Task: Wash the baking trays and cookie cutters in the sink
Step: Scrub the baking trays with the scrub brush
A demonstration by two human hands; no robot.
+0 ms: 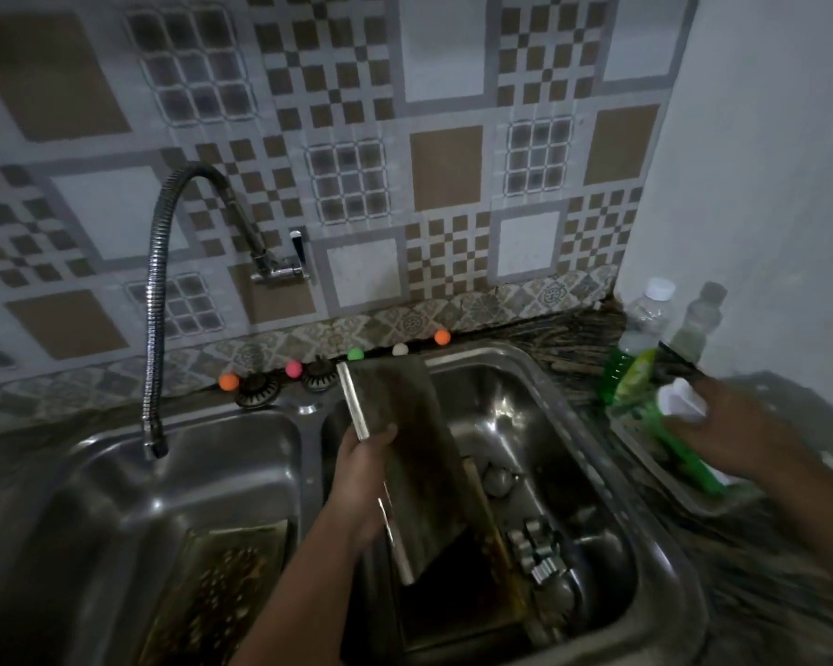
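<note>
A dim kitchen with patterned tile wall and a steel double sink (597,454) set in a speckled table (765,569). The left hand (364,478) grips a baking tray (419,463), tilted over the right basin — cookie cutters (535,550) lie just right of it. The right hand (736,430) holds a green dish-soap bottle (645,377).

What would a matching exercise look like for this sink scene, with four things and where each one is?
Things:
1. baking tray
2. cookie cutters
3. green soap bottle
4. tap spout

Places:
A. over the left basin
B. on the counter right of the sink
C. held tilted by the left hand
D. at the bottom of the right basin

Pairs: 1-C, 2-D, 3-B, 4-A
</note>
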